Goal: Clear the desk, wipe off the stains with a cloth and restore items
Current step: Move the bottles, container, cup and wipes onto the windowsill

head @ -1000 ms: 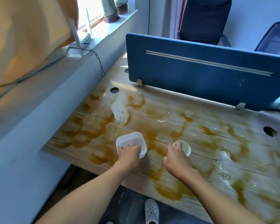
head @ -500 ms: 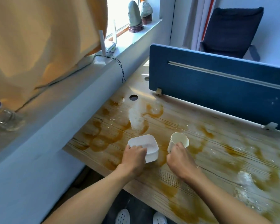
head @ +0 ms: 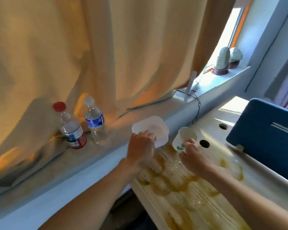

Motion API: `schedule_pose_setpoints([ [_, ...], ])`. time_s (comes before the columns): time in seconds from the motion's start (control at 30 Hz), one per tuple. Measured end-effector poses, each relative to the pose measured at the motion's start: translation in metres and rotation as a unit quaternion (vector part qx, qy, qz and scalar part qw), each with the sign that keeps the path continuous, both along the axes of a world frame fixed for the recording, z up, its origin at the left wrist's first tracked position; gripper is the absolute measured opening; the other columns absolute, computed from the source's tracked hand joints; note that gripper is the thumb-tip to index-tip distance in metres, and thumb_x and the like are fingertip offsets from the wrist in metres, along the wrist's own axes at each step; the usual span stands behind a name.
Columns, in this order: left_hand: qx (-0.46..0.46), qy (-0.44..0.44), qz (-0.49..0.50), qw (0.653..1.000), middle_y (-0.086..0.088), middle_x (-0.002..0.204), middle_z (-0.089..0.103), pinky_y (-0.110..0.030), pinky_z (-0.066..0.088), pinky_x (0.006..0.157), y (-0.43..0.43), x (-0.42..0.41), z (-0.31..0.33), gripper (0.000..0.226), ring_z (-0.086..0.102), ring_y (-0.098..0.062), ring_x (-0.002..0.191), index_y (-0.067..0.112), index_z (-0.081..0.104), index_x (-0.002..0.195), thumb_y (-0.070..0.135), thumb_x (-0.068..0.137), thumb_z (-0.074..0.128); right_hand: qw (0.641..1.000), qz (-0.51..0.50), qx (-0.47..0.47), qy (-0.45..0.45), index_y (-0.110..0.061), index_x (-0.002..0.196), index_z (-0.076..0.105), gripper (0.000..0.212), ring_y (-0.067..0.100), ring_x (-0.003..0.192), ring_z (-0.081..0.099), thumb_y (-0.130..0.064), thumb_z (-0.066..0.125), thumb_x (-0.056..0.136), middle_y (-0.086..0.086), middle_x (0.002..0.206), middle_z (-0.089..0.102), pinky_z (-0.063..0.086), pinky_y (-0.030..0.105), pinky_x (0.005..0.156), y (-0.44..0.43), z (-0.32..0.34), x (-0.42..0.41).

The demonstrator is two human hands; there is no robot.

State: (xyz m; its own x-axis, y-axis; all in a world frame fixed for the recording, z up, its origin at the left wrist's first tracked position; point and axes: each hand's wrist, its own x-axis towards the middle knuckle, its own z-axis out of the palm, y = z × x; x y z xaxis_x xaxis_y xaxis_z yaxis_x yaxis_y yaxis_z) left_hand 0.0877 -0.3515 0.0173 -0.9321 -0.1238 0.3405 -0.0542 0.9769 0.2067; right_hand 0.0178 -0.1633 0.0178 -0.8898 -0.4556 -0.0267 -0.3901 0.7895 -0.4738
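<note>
1. Left of the table (head: 211, 123), two water bottles stand on the sill: a red-capped bottle (head: 71, 130) and a blue-labelled bottle (head: 96, 123).
2. At the table's left edge, the left hand (head: 142, 146) grips a white tub (head: 150, 128) in the air.
3. Over the table, the right hand (head: 192, 155) holds a tilted paper cup (head: 183, 138).
4. Brown stains (head: 166, 183) cover the table.
5. A blue divider (head: 264, 130) stands on the table's right.
</note>
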Motion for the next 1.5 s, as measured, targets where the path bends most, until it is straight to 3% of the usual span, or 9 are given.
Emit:
schedule_pose_setpoints([
  [0.1, 0.001, -0.003, 0.045, 0.999, -0.001, 0.099, 0.059, -0.037, 0.033, 0.078, -0.045, -0.005, 0.001, 0.008, 0.056, -0.026, 0.095, 0.017, 0.058, 0.094, 0.012, 0.088, 0.056, 0.999, 0.036, 0.009, 0.009, 0.000, 0.117, 0.059, 0.029, 0.023, 0.088, 0.053, -0.006, 0.044, 0.094, 0.007, 0.122, 0.055, 0.041, 0.026, 0.070, -0.055, 0.011, -0.023],
  [0.3, 0.001, -0.030, 0.088, 0.996, 0.001, 0.110, 0.061, -0.035, 0.040, 0.088, -0.094, -0.012, -0.013, 0.016, 0.057, -0.024, 0.102, 0.019, 0.060, 0.105, 0.011, 0.092, 0.054, 0.992, 0.100, 0.081, -0.010, -0.003, 0.123, 0.050, 0.030, 0.031, 0.107, 0.056, -0.015, 0.047, 0.096, 0.013, 0.121, 0.054, 0.049, 0.042, 0.090, -0.133, 0.023, -0.043],
  [0.47, -0.007, -0.050, 0.101, 0.994, -0.001, 0.112, 0.062, -0.035, 0.044, 0.088, -0.108, -0.016, -0.024, 0.021, 0.059, -0.025, 0.101, 0.017, 0.062, 0.110, 0.008, 0.092, 0.056, 0.985, 0.125, 0.121, -0.018, -0.005, 0.111, 0.052, 0.017, 0.029, 0.103, 0.057, -0.012, 0.045, 0.097, 0.012, 0.115, 0.052, 0.051, 0.041, 0.090, -0.165, 0.028, -0.047],
  [0.57, -0.025, -0.050, 0.116, 0.992, -0.004, 0.109, 0.065, -0.035, 0.047, 0.083, -0.112, -0.023, -0.024, 0.026, 0.061, -0.027, 0.097, 0.015, 0.063, 0.111, 0.004, 0.088, 0.059, 0.987, 0.118, 0.106, -0.027, -0.006, 0.104, 0.052, 0.010, 0.022, 0.085, 0.059, -0.006, 0.045, 0.097, 0.008, 0.101, 0.053, 0.051, 0.031, 0.075, -0.177, 0.026, -0.050],
  [0.7, -0.033, -0.049, 0.124, 0.990, -0.005, 0.092, 0.066, -0.034, 0.051, 0.067, -0.112, -0.029, -0.019, 0.041, 0.063, -0.027, 0.081, 0.014, 0.066, 0.101, 0.002, 0.065, 0.082, 0.991, 0.099, 0.074, -0.043, -0.005, 0.111, 0.052, 0.016, 0.013, 0.074, 0.055, -0.006, 0.046, 0.096, 0.001, 0.088, 0.054, 0.039, 0.022, 0.059, -0.188, 0.023, -0.059],
  [0.83, -0.072, -0.042, 0.092, 0.992, -0.011, 0.095, 0.062, -0.038, 0.051, 0.064, -0.112, -0.020, -0.028, 0.064, 0.058, -0.030, 0.082, 0.010, 0.066, 0.091, 0.003, 0.034, 0.093, 0.990, 0.110, 0.075, -0.050, -0.001, 0.126, 0.052, 0.032, 0.019, 0.094, 0.056, -0.003, 0.045, 0.095, 0.006, 0.119, 0.055, 0.044, 0.026, 0.081, -0.188, 0.020, -0.064],
  [1.03, -0.101, -0.048, 0.086, 0.990, -0.003, 0.087, 0.060, -0.035, 0.046, 0.066, -0.118, -0.009, -0.033, 0.039, 0.055, -0.024, 0.081, 0.012, 0.068, 0.075, 0.003, 0.043, 0.089, 0.989, 0.103, 0.077, -0.068, -0.002, 0.136, 0.042, 0.044, 0.020, 0.096, 0.054, -0.004, 0.046, 0.093, 0.010, 0.125, 0.055, 0.045, 0.029, 0.085, -0.190, 0.019, -0.075],
  [1.2, -0.076, -0.033, 0.098, 0.992, -0.012, 0.103, 0.063, -0.039, 0.050, 0.070, -0.115, -0.012, -0.032, 0.035, 0.057, -0.032, 0.093, 0.008, 0.071, 0.079, -0.001, 0.049, 0.085, 0.984, 0.137, 0.100, -0.054, -0.008, 0.150, 0.034, 0.056, 0.022, 0.143, 0.030, -0.002, 0.043, 0.095, 0.001, 0.163, 0.017, 0.027, 0.031, 0.114, -0.188, 0.028, -0.073],
  [1.5, 0.026, -0.001, -0.042, 0.999, -0.004, 0.098, 0.061, -0.039, 0.047, 0.079, -0.045, -0.071, -0.003, 0.016, 0.055, -0.027, 0.096, 0.014, 0.069, 0.092, 0.004, 0.082, 0.062, 0.993, 0.084, 0.082, -0.027, -0.013, 0.138, 0.051, 0.043, 0.023, 0.123, 0.052, -0.010, 0.053, 0.095, 0.001, 0.155, 0.024, 0.046, 0.031, 0.101, -0.098, 0.036, -0.059],
])
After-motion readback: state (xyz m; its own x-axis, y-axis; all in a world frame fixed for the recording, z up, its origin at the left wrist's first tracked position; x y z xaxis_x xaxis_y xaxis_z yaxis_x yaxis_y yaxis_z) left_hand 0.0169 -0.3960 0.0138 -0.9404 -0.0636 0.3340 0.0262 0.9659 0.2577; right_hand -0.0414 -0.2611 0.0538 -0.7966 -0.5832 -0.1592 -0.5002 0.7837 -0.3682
